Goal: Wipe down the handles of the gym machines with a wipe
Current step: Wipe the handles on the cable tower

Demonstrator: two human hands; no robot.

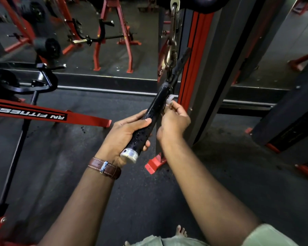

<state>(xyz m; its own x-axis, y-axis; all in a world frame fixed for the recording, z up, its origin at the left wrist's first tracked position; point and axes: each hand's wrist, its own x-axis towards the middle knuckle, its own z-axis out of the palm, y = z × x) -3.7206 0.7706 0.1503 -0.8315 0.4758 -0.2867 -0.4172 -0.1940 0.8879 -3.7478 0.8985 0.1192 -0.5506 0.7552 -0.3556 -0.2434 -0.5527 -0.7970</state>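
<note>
**Wet bar handle gripped left, wipe pinched right**

Right now the biggest thing I see is the dark rubber floor [149, 201], running under everything. A mirrored wall [114, 55] stands beyond it, showing red frames and a plate-loaded machine. At the left sits a red and black machine [25, 112] with white lettering on its slanted beam (the lettering reads reversed from where I look). At the right rises the red and grey upright [194, 68] of a cable station, its red foot [154, 165] bolted to the floor just below my hands.

From the top hangs a metal carabiner chain [172, 41], clipped to the middle of a black bar handle [149, 121]. This bar tilts from lower left up to upper right, speckled with droplets, with a silver end cap [129, 155] nearest me.

My left hand [124, 137] grasps the bar's lower grip, fingers wrapped round it and thumb across the top; a brown leather watch strap [104, 167] circles that wrist. My right hand [174, 119] pinches a small crumpled white wipe [170, 99] in its fingertips, held against the bar's right side just below the clip.
</note>
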